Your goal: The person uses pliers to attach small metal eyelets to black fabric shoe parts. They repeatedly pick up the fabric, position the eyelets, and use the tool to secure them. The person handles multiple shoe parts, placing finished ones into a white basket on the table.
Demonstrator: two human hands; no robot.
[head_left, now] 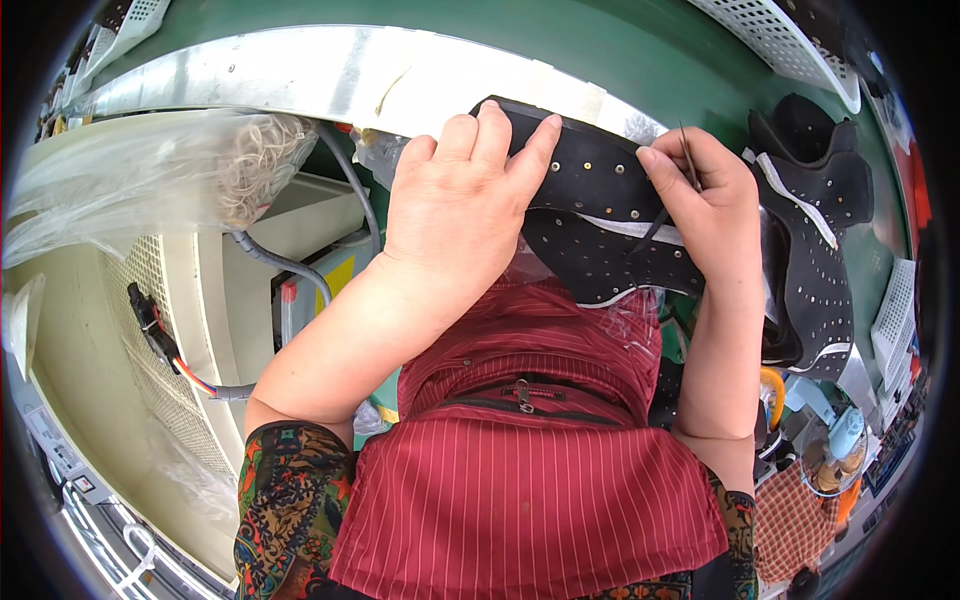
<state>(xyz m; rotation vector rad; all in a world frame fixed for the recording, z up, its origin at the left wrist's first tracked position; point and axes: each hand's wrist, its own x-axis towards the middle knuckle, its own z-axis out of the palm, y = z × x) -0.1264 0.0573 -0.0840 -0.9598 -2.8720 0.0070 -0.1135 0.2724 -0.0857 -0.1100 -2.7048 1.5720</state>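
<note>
A black material piece (590,168) with rows of small metal studs and white edging is spread between my hands. My left hand (462,195) lies over its left end, fingers bent over and along the upper edge; the thumb is hidden. My right hand (715,195) is closed around a thin, dark, pointed tool (652,232), its narrow ends sticking out above and below the fingers. The right thumb tip meets the piece's upper right corner. More of the black studded material hangs below, towards my striped red apron (530,480).
Other black studded pieces (815,270) are heaped at the right. A metal strip (330,70) runs along the green table (600,45). White baskets (785,45) stand at the far right. Clear plastic (130,175), grey cables (285,262) and a cream machine housing (200,300) are at the left.
</note>
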